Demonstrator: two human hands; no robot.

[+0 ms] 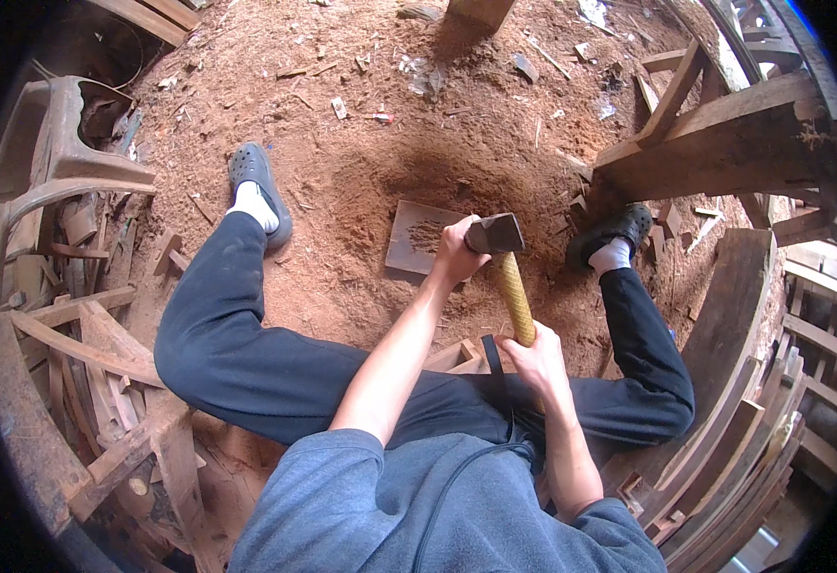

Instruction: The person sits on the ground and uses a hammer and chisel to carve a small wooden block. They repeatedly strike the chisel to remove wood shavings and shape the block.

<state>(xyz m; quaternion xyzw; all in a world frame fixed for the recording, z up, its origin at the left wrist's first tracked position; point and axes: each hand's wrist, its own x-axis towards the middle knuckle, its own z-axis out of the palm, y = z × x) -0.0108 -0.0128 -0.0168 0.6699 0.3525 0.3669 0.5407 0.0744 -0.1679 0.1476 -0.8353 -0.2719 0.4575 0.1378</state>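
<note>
An axe with a blocky dark metal head [496, 234] and a yellow textured handle [514, 301] is held in front of my lap, head away from me. My left hand [457, 250] is closed at the left side of the head, its fingers partly hidden. Wrapped round the lower handle is my right hand [535, 358]. A black strap [497, 374] hangs beside my right hand, over my trousers. Just beyond my left hand, a flat wooden board [414, 239] lies on the ground with sawdust on it.
Sawdust [328, 220] and wood scraps cover the ground between my shoes. A brown plastic chair [79, 181] and wooden offcuts stand at left. Heavy timber beams [715, 143] rise at the far right. Stacked planks [739, 420] lie near my right side.
</note>
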